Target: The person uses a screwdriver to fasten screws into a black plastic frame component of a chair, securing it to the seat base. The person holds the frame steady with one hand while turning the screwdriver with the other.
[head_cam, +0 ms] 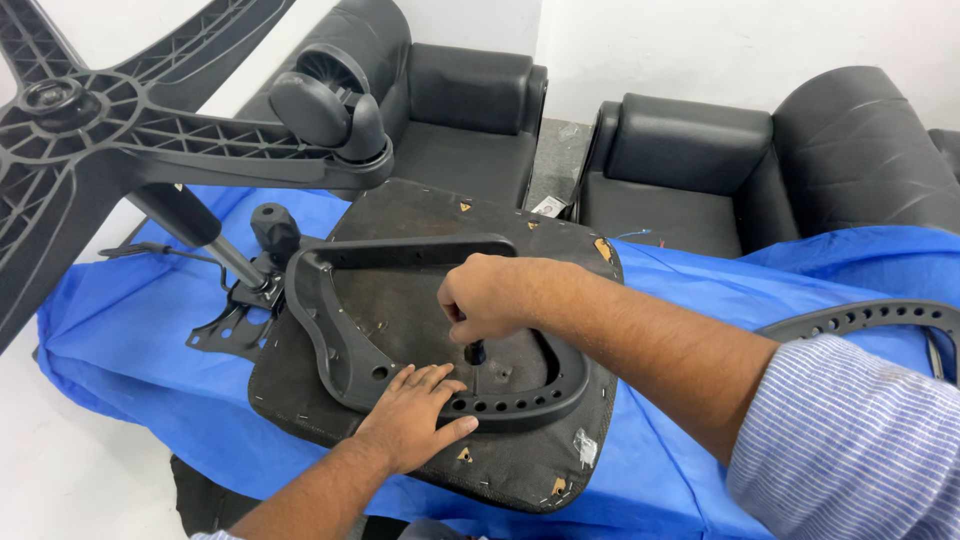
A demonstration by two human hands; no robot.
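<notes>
Right hand (492,296) fisted tight around a small dark tool (475,352), mid-frame, tip down on the armrest bracket (345,345); left hand (412,418) flat, fingers spread, pinning that bracket on the upturned seat (520,470).

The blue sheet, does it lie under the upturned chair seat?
Yes, the blue sheet spreads out beneath the upturned chair seat on every side.

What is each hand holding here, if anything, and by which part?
The right hand grips the top of a short black tool set upright. The left hand holds nothing; it lies flat on the black armrest frame.
</notes>
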